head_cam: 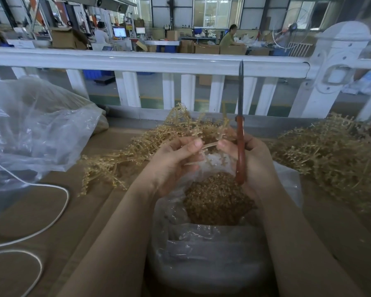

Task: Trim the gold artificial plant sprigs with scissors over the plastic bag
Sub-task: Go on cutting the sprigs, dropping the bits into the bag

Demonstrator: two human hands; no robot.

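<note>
Both our hands pinch one thin gold plastic sprig stem [209, 145] over the clear plastic bag of gold trimmings [217, 198]: our left hand [176, 159] grips its branched end, while our right hand [253, 159] pinches the stalk and clasps the red-handled scissors [240, 133], blades closed and pointing up. We judge we should keep the stem taut above the bag's mouth, then swing the blades down to cut, so offcuts drop inside, not on the brown cardboard-covered table [77, 211]

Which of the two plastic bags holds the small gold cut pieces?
The plastic bag directly below both hands; brown-gold trimmings fill its opening. The large bag at left is only crumpled.
</note>
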